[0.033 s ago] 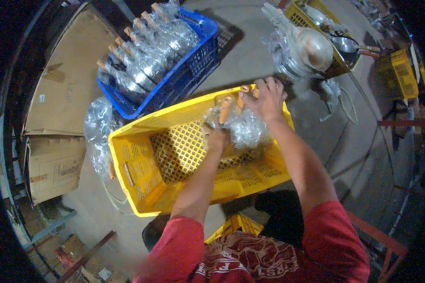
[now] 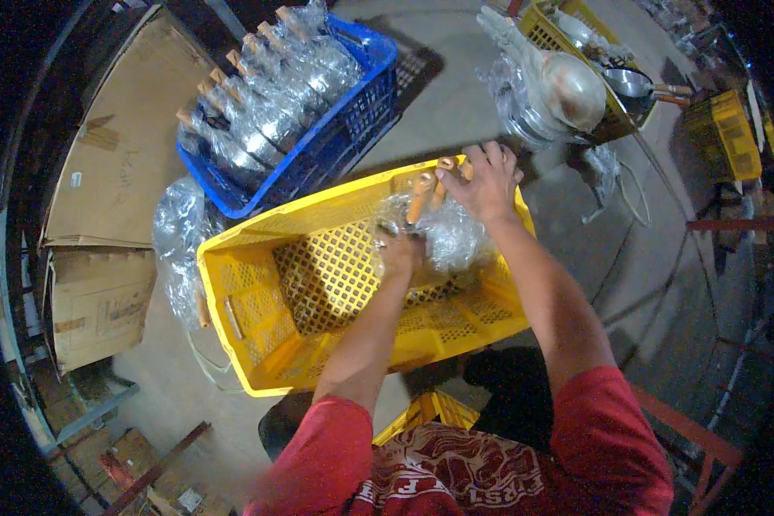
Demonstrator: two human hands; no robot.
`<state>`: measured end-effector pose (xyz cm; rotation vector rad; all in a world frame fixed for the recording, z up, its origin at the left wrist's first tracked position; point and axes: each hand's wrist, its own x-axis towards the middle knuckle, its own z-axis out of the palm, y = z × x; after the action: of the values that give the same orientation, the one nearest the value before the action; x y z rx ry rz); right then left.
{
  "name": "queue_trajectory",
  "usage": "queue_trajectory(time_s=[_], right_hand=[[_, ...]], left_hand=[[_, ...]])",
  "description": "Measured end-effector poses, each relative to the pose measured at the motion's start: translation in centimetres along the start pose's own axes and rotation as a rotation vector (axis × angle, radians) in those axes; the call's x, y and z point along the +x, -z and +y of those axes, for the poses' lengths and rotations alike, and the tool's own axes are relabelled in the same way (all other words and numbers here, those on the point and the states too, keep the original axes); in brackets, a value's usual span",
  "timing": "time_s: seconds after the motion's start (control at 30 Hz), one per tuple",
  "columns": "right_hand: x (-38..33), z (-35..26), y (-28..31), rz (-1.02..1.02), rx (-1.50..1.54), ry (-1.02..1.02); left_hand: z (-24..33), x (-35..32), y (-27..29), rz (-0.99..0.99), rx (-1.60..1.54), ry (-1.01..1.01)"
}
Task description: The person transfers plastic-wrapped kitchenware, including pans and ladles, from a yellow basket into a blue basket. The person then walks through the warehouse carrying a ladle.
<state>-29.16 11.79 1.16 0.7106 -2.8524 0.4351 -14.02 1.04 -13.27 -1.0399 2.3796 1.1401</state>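
Note:
Several plastic-wrapped pans [image 2: 457, 241] with wooden handles stand together in the right end of the yellow crate [image 2: 258, 232]. My left hand [image 2: 400, 251] is down inside the crate, closed on the side of the leftmost wrapped pan, whose wooden handle [image 2: 418, 199] points up. Part of that hand's grip is hidden by the plastic and the pan. At the crate's far right corner, my right hand [image 2: 483, 181] is closed over the upright handles, its thumb and fingers around a wooden handle [image 2: 441, 182] beside the rim. The left part of the crate shows its perforated bottom.
A blue crate [image 2: 318, 163] full of wrapped pans stands beyond. More wrapped pans [image 2: 181, 241] lie left of the yellow crate. Cardboard sheets [image 2: 120, 146] lean at left. Bagged cookware [image 2: 568, 90] and another yellow crate [image 2: 611, 116] with pans stand at far right.
My left hand and the pan it holds have shifted slightly to the right, closer to the other handles. My right hand has stayed at the corner.

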Motion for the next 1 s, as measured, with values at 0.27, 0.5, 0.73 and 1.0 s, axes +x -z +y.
queue_trajectory(time_s=[0.27,0.5,0.73,1.0], right_hand=[[0.2,0.9,1.7,-0.196,0.043,0.035],[0.3,5.0,1.2,-0.217,0.411,-0.065],[-0.6,5.4,-0.3,-0.118,0.384,-0.066],[-0.5,5.6,0.3,-0.196,0.370,-0.139]], left_hand=[[0.4,-1.2,0.7,-0.010,-0.026,-0.071],[0.3,-1.1,1.3,-0.063,-0.117,-0.070],[0.4,-1.9,1.8,-0.132,-0.138,-0.032],[2.0,1.4,1.7,-0.291,0.108,0.004]])
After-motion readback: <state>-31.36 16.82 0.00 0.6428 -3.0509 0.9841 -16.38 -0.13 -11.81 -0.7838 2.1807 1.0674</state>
